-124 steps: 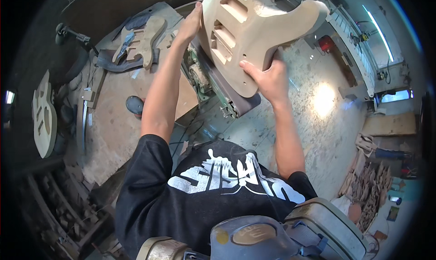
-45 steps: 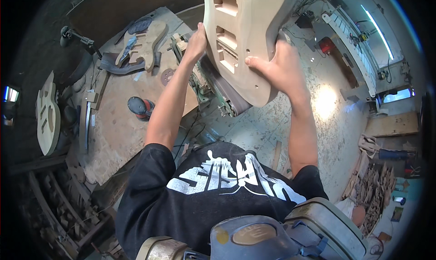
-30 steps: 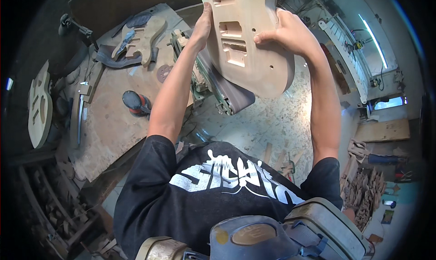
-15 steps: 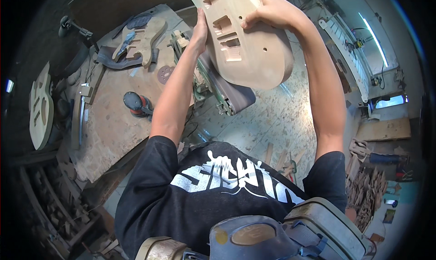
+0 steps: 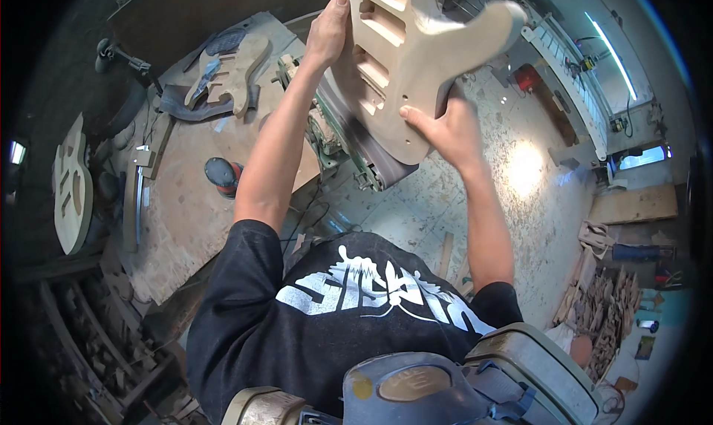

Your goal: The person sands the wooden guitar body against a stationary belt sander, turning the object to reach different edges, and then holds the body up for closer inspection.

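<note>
Between my two hands I hold a bare wooden guitar body (image 5: 420, 61), pale and smooth, with several routed pockets and small drilled holes. Its upper end runs out of the picture. My left hand (image 5: 327, 35) grips the left edge, thumb up along the side. My right hand (image 5: 454, 132) clasps the lower right edge, thumb on the face and the other fingers hidden behind. Just beneath the guitar body is a belt sander (image 5: 355, 144) with a dark belt and green frame; I cannot tell whether the wood touches the belt.
On the workbench (image 5: 186, 210) to the left lie another guitar body (image 5: 234, 76) and an orbital sander (image 5: 221, 174). A third guitar body (image 5: 73, 191) stands at the far left. Wood offcuts (image 5: 609, 314) are heaped at the right. Dust and chips litter the floor (image 5: 490, 195).
The guitar body has turned in my hands, so a curved horn now points right. My right hand has moved down to its lower edge, and my left hand has shifted slightly up.
</note>
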`<state>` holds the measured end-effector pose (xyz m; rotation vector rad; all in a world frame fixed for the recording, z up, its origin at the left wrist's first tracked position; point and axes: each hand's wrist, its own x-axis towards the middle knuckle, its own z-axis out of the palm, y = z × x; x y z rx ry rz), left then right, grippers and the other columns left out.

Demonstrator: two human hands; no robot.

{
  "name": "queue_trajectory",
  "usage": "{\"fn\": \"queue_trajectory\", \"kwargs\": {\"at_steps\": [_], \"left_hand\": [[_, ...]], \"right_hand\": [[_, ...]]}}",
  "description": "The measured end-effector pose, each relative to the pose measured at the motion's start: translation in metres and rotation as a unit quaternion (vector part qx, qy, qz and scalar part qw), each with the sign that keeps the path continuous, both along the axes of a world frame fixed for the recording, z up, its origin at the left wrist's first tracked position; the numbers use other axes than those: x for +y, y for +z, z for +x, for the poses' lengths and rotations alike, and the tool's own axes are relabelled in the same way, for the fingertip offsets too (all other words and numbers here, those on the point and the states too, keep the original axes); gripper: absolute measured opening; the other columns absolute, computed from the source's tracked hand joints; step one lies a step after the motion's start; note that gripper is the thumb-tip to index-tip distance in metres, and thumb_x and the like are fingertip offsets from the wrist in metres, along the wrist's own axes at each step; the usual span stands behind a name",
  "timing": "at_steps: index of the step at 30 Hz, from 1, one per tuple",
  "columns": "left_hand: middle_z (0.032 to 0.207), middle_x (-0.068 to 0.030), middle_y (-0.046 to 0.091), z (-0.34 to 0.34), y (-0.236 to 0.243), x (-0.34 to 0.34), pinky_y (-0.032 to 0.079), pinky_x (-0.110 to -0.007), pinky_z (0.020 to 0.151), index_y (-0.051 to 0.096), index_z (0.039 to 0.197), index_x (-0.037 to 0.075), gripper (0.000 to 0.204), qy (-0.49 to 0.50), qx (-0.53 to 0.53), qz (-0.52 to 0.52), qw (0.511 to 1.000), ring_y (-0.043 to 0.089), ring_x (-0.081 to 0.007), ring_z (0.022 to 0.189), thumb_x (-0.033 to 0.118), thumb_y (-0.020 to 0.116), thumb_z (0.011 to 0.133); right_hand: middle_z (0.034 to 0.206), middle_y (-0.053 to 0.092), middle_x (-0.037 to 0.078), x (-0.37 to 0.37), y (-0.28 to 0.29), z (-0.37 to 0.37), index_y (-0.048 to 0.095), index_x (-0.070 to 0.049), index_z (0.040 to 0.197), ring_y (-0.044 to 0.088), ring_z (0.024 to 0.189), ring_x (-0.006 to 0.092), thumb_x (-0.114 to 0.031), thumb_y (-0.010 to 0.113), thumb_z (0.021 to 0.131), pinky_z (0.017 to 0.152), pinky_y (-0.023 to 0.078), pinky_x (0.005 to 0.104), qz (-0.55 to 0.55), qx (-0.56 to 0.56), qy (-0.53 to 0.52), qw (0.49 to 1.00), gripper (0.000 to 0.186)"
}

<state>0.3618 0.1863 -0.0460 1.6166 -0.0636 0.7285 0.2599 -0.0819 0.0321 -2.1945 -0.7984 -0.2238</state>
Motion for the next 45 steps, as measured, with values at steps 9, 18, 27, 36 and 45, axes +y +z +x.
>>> {"fn": "queue_trajectory", "kwargs": {"at_steps": [9, 18, 27, 36, 45], "left_hand": [[0.107, -0.016, 0.071, 0.0, 0.028, 0.006, 0.05, -0.038, 0.091, 0.059, 0.128, 0.0, 0.048, 0.028, -0.081, 0.052, 0.995, 0.066, -0.0236, 0.098, 0.036, 0.035, 0.107], [0.08, -0.021, 0.063, 0.005, 0.069, 0.016, 0.049, -0.04, 0.069, 0.064, 0.098, -0.002, 0.049, 0.047, -0.114, 0.198, 0.972, 0.059, -0.0286, 0.07, 0.043, 0.045, 0.101], [0.077, -0.0137, 0.064, -0.059, 0.126, -0.069, 0.049, -0.039, 0.064, 0.064, 0.078, 0.005, 0.056, 0.016, -0.212, 0.406, 0.889, 0.059, -0.0279, 0.067, 0.06, 0.071, 0.077], [0.07, -0.0067, 0.065, -0.106, 0.123, -0.155, 0.054, -0.033, 0.053, 0.064, 0.071, 0.006, 0.088, -0.028, -0.377, 0.484, 0.789, 0.067, -0.0231, 0.065, 0.093, 0.052, 0.067], [0.077, -0.0058, 0.066, -0.125, 0.11, -0.193, 0.056, -0.033, 0.067, 0.066, 0.078, 0.006, 0.087, -0.059, -0.355, 0.605, 0.71, 0.067, -0.0224, 0.076, 0.091, 0.046, 0.071]], "right_hand": [[0.107, 0.07, 0.021, 0.008, -0.043, 0.0, 0.059, 0.005, 0.119, 0.07, 0.097, 0.0343, -0.026, 0.085, 0.077, 0.088, 0.053, 0.0392, 0.045, -0.005, -0.011, 0.999, 0.058], [0.091, 0.072, 0.014, 0.008, -0.071, -0.002, 0.068, 0.002, 0.104, 0.069, 0.081, 0.0313, -0.019, 0.086, 0.074, 0.079, 0.054, 0.0392, 0.119, -0.054, -0.014, 0.991, 0.041], [0.104, 0.07, 0.005, -0.047, -0.124, -0.042, 0.069, 0.002, 0.109, 0.065, 0.096, 0.0167, -0.014, 0.08, 0.084, 0.088, 0.05, 0.0326, 0.24, 0.09, -0.088, 0.963, 0.031], [0.14, 0.052, 0.02, -0.156, -0.179, -0.143, 0.042, -0.001, 0.144, 0.062, 0.113, 0.0438, -0.027, 0.08, 0.079, 0.097, 0.051, 0.0613, 0.528, 0.302, 0.07, 0.791, 0.08], [0.118, 0.066, 0.013, -0.185, -0.195, -0.141, 0.067, 0.001, 0.118, 0.063, 0.107, 0.0233, -0.021, 0.084, 0.075, 0.092, 0.051, 0.036, 0.305, 0.329, -0.117, 0.886, 0.051]]}}
